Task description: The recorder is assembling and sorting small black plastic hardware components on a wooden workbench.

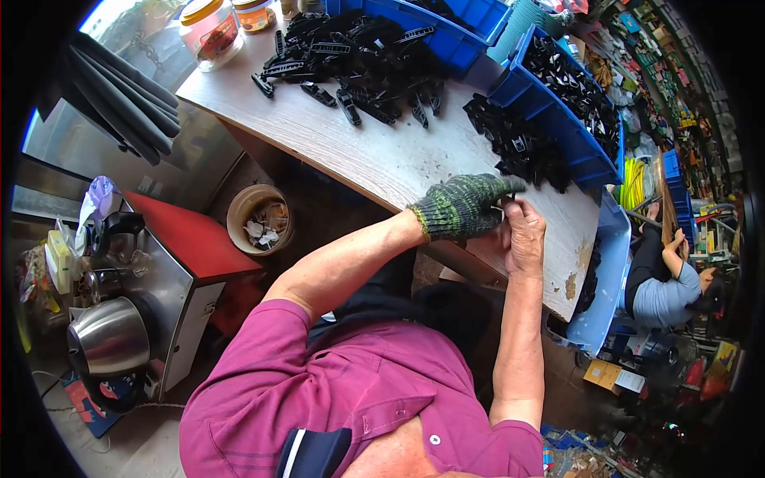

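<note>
The smaller heap of black plastic parts point(518, 143) lies on the counter point(382, 159), just beyond the hands and beside a blue bin point(550, 126). Over the counter's near edge, the gloved left hand point(466, 205) reaches in from the left, elbow bent, back of the hand up, its index finger stretched toward the right. The bare right hand point(523, 239) rises to meet it, forearm nearly upright in view, fingers curled in. Whatever sits between the fingertips (a dark sliver shows there, no more) is hidden, so I cannot tell whether either hand's fingers are closed on a part. Farther off, the larger black heap point(358, 64) is too tangled to separate piece from piece, and the blue bin behind it point(458, 49) is cut off above.
</note>
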